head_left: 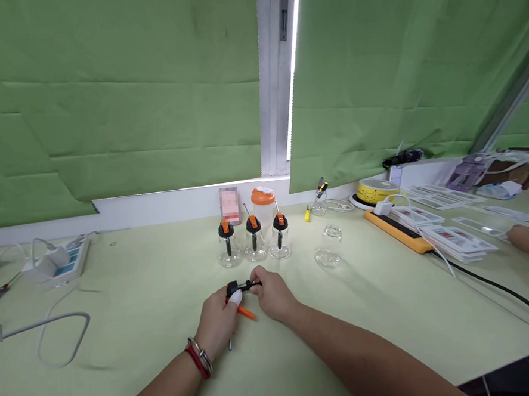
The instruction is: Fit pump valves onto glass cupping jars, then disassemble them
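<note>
Head view: black-and-orange lid [232, 288] held above the table [166, 347], nearer me than the three lidded jars [255, 252]
Left hand [214, 326]: my fingers are closed round the lid; orange flap [245, 312] sticking out below
Right hand [274, 296]: my fingertips pinch the black stem [247, 286]
Handling: I'd brace the lid firmly; keep lid and stem in line – light, even pressure, no sideways bending
Open jar [328, 257]: beyond my right hand, well apart

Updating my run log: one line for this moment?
left hand: holds black-orange lid | right hand: pinches its black end | behind: three lidded jars | right: open jar
</note>
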### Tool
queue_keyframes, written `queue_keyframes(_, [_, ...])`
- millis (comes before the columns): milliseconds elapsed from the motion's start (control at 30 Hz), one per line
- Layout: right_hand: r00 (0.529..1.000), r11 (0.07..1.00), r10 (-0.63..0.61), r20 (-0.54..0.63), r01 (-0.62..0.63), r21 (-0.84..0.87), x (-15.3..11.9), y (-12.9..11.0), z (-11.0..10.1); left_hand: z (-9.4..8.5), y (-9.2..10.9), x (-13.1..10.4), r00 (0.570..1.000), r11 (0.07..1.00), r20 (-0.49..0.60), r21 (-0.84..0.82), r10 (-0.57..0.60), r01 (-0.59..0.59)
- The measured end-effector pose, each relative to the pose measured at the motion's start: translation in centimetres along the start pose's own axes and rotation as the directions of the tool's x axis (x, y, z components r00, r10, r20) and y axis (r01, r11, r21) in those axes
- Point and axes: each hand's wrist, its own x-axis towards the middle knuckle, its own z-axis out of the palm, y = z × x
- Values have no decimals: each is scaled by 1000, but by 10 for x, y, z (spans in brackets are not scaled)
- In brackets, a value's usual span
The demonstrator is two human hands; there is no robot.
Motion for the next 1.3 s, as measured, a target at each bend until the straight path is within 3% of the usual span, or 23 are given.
queue_keyframes(733, [1000, 1000, 1, 11, -2, 25, 0, 2, -2, -2, 2, -1, 1000, 1000, -2, 5, -14, 14])
queue_keyframes(1000, [999, 999, -13, 37, 11, 51, 3, 4, -1, -3, 1, -2, 988, 975, -61, 183, 139, -126])
queue_keyframes(1300, [1000, 999, -25, 13, 24, 31, 1, 3, -1, -3, 3, -3, 989, 976, -53, 174, 139, -128])
